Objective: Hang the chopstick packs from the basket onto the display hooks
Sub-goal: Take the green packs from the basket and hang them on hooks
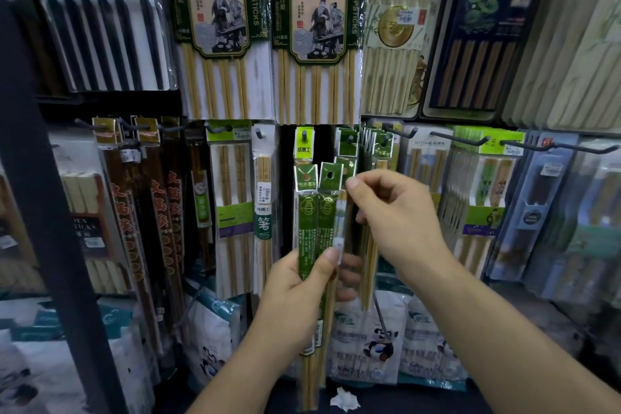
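My left hand (299, 282) grips two green-labelled chopstick packs (314, 222) upright in front of the display, thumb across their labels. Their silver-green header tabs with punched holes stand at about the level of my right thumb. My right hand (396, 215) pinches the top of a third green pack (349, 166), just below a hook (351, 138) that carries similar green packs. Another hook (304, 135) to the left holds a bright green header card. The basket is out of view.
Display hooks hold many other chopstick packs: large bamboo sets (218, 27) above, dark red packs (161, 212) at left, green-headed packs (484, 178) at right. A black shelf upright (43, 178) runs down the left. Bagged goods with a panda print (379, 343) sit below.
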